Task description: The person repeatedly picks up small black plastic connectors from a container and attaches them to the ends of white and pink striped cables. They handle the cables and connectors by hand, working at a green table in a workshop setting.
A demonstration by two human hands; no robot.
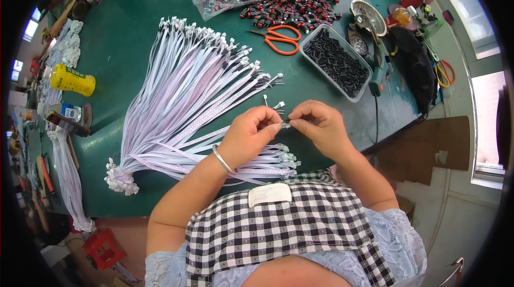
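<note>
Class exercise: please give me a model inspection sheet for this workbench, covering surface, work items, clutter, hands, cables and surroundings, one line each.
Surface: green tabletop, heavily occupied.
Work items: fanned bundle of flat white cables; clear tub of small black parts.
Clutter: orange-handled cutters, red-and-black parts in a pile, yellow bottle.
Hands: left hand and right hand pinch a small piece; details unclear.
Cables: dark cord runs from a green tool toward the table's edge.
Surroundings: red stool lower left; window at right.

Green worktable (pixel 120 30), pale wall (pixel 459 108), bright windows (pixel 488 121) at right, reddish floor (pixel 134 231).
</note>
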